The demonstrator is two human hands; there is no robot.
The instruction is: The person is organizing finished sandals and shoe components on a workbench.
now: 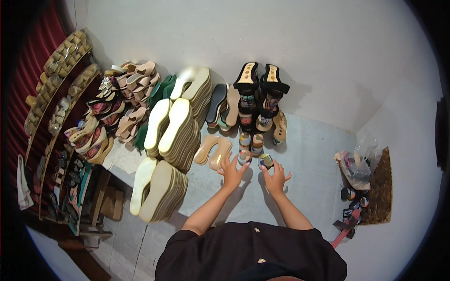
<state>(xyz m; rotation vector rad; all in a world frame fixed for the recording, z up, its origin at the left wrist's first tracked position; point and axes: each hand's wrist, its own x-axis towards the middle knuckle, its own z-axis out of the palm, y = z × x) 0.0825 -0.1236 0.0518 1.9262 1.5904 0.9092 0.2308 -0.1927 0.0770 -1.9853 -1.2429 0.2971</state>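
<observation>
While multicoloured, rounded, fabric-look sandals (266,160) are flanked by half-open fingers (277,167) of both hands (233,175), hold unclear, even alignment is advised

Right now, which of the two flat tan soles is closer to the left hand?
The right tan sole: it lies just beside the left hand. The other tan sole lies farther left, nearer the cream soles.

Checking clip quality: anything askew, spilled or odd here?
No spill or clear damage shows. The odd spot is by the table's right edge: a clear plastic bag and small colourful pieces lie jumbled beside a brown board, untidy against the neatly stacked soles on the left.
</observation>
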